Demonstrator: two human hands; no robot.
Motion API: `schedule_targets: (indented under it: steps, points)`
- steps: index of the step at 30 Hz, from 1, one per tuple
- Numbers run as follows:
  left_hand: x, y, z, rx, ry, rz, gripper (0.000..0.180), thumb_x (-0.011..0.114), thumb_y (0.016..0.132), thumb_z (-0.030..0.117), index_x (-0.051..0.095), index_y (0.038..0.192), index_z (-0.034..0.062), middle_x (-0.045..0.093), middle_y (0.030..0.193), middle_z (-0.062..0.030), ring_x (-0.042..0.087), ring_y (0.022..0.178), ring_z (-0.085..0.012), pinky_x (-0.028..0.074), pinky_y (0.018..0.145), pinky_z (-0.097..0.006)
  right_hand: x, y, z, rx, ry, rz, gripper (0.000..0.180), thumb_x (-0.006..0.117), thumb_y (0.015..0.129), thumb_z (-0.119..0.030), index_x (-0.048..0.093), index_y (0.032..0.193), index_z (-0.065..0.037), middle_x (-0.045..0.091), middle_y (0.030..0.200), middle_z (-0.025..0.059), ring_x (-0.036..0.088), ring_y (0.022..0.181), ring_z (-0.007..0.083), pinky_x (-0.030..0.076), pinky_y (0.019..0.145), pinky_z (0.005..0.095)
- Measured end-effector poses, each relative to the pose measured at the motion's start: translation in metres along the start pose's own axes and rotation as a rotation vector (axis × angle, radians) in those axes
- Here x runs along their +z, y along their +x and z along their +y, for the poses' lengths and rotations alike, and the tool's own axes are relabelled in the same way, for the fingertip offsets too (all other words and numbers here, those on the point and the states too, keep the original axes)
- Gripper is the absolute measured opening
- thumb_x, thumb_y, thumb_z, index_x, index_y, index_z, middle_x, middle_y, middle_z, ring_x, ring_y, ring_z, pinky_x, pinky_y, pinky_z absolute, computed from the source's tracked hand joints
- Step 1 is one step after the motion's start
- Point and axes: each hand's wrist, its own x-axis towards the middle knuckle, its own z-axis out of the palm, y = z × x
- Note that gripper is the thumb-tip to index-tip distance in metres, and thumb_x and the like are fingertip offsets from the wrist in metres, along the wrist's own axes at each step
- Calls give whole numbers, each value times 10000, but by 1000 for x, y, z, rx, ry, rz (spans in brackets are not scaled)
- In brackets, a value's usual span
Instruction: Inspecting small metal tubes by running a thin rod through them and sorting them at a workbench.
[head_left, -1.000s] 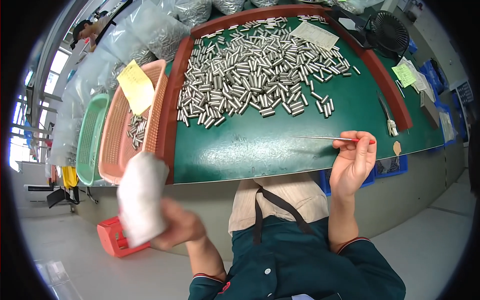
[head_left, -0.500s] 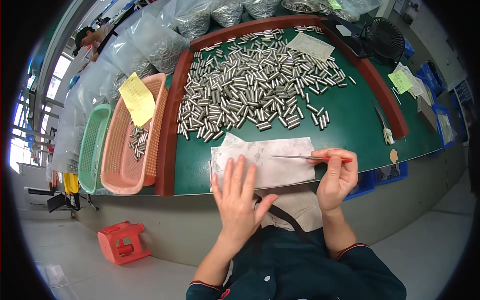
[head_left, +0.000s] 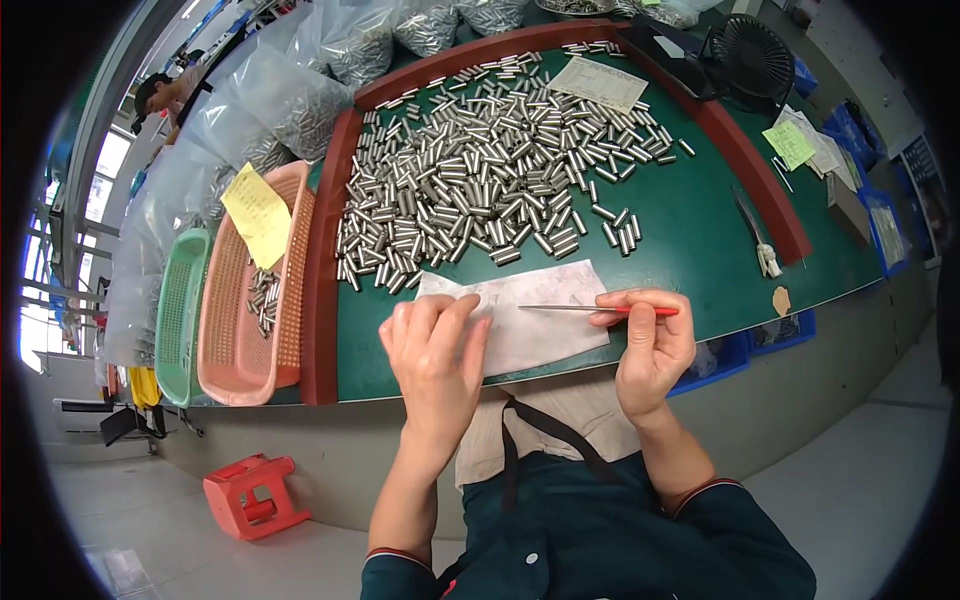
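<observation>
My right hand (head_left: 655, 350) pinches a thin pointed metal tool with a red end (head_left: 560, 307). The tool lies level above a stained whitish cloth (head_left: 545, 340) at the table's near edge, its point toward the left. Over the cloth's left part is my left hand (head_left: 435, 350), fingers bent and thumb apart from them. Its fingertips are partly hidden, and nothing shows in its grasp. Beyond the cloth, many short shiny metal pins (head_left: 480, 170) lie in a loose heap on the green table (head_left: 690, 230).
Red-brown rails (head_left: 322, 270) border the table. Left of it stand a pink basket (head_left: 225, 350) holding some pins, a green basket (head_left: 172, 330), and bags of pins (head_left: 305, 110). A black fan (head_left: 750, 60) and a slim metal tool (head_left: 750, 220) are at right. A red stool (head_left: 255, 495) stands on the floor.
My left hand has gone from lying flat over the cloth to bent fingers, farther left. The right hand still holds the pointed tool. The whole view has shifted slightly.
</observation>
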Motion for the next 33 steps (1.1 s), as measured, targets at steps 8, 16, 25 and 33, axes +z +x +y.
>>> schedule_targets:
  steps: [8,16,25,33]
  points:
    - [23,38,-10,96,-62,-54,114,598,669,-11,584,781,5,542,719,-95,506,684,-261,406,617,-347,-3,-3,0,-6,-12,-7,61,411,868,-3,446,901,34,577,820,149,562,637,132,477,611,230]
    - [46,52,-7,217,96,-230,130,602,662,14,582,790,14,504,729,-92,485,715,-256,401,630,-351,-3,-2,0,-27,-32,-15,60,415,866,-2,449,900,34,579,814,153,559,627,132,477,597,225]
    - [-20,19,-18,2,-333,-90,119,586,671,-31,553,779,3,529,689,-77,498,611,-191,405,559,-273,-5,-2,2,-28,-23,-6,65,401,869,-3,433,911,34,570,824,171,555,620,142,477,597,239]
    - [-60,-137,-54,-1130,-1595,414,64,561,781,49,502,803,40,555,755,-79,490,627,-116,398,597,-231,37,-50,-16,-181,207,-434,139,472,869,-155,431,895,-24,587,823,186,608,719,306,509,603,361]
